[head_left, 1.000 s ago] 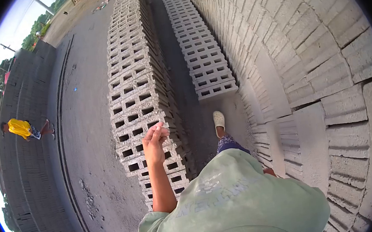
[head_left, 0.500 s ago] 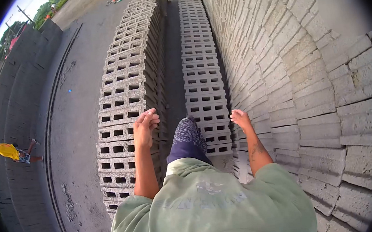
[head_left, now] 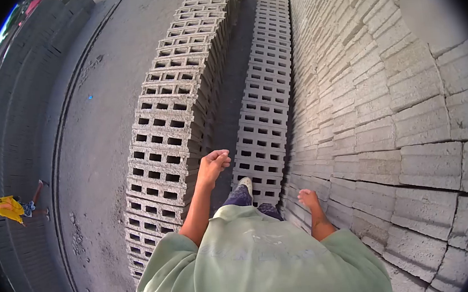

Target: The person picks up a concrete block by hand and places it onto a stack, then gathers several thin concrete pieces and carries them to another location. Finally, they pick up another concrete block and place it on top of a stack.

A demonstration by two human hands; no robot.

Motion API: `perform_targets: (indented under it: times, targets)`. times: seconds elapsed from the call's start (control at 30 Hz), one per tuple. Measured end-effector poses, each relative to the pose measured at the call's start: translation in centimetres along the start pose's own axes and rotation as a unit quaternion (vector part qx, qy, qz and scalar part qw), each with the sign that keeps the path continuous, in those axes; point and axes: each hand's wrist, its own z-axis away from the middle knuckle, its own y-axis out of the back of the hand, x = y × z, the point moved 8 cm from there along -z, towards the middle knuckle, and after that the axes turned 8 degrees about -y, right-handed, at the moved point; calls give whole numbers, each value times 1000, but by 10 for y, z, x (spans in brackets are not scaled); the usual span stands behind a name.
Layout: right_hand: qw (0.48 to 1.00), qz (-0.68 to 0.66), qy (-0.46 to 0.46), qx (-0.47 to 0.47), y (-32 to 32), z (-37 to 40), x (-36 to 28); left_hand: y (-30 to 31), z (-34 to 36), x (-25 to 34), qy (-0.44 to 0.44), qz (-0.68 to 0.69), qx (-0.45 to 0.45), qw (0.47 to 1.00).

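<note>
Two block rows (head_left: pixel 163 162) ahead; wall (head_left: pixel 423 166) alongside; left hand (head_left: pixel 214 165), right hand (head_left: pixel 308 197) both loosely curled

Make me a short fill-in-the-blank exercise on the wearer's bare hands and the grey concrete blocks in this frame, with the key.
1. The wearer's bare left hand visibly holds ____.
2. The wearer's bare right hand is beside the tall wall of stacked grey blocks on the picture's ____ side.
3. In the long row of grey hollow concrete blocks beside the left hand, each block shows ____ dark rectangular openings.
4. The distant person wears a ____ top.

Missing words: nothing; right; three; yellow.
</note>
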Motion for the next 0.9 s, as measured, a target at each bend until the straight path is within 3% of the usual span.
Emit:
perform_targets:
  times: [0.07, 0.1, 0.13, 0.17, 0.2, 0.3, 0.33, 0.4, 0.43, 0.5, 0.57, 0.73, 0.83, 0.9]
  targets:
    - [992, -118, -33, -38, 7, -4, 35, 0, -16, 22, -2, -20, 12, 1000]
    - [994, 10, 99, -34, 14, 9, 19, 0, -24, 30, -3, -13, 22, 1000]
    - [964, 135, 229, -31, 14, 25, -5, 0, -32, 38, 0, -15, 30, 999]
    - [940, 306, 147, -41, 15, 30, -12, 0, -43, 44, 0, -17, 35, 999]
    - [964, 249, 96, -11, 25, 24, -16, -1, -54, 49, -3, -11, 41, 999]
    - [852, 456, 253, 53, 36, -82, 9, -2, -105, 53, 30, -14, 71, 997]
    - [848, 460, 259, 59, 46, -108, -14, -5, -123, 60, 27, -6, 83, 996]
    - [883, 427, 193, -22, 54, -153, -44, -13, -153, 67, 28, 5, 106, 994]
    - [898, 400, 182, -24, 65, -163, -81, -20, -171, 75, 15, 15, 111, 994]
    - [984, 150, 89, -34, 92, -176, -185, -29, -209, 92, -3, 20, 135, 991]
    - [998, -2, 58, -32, 103, -177, -289, -40, -236, 99, -21, 3, 137, 990]
    - [986, 65, 120, -95, 78, -191, -511, -19, -282, 82, -21, -24, 214, 976]
    - [968, 142, 168, -123, 37, -194, -601, 15, -300, 58, 11, -17, 308, 951]
    - [944, 201, 204, -162, 4, -206, -641, 52, -321, 39, 33, -122, 375, 918]
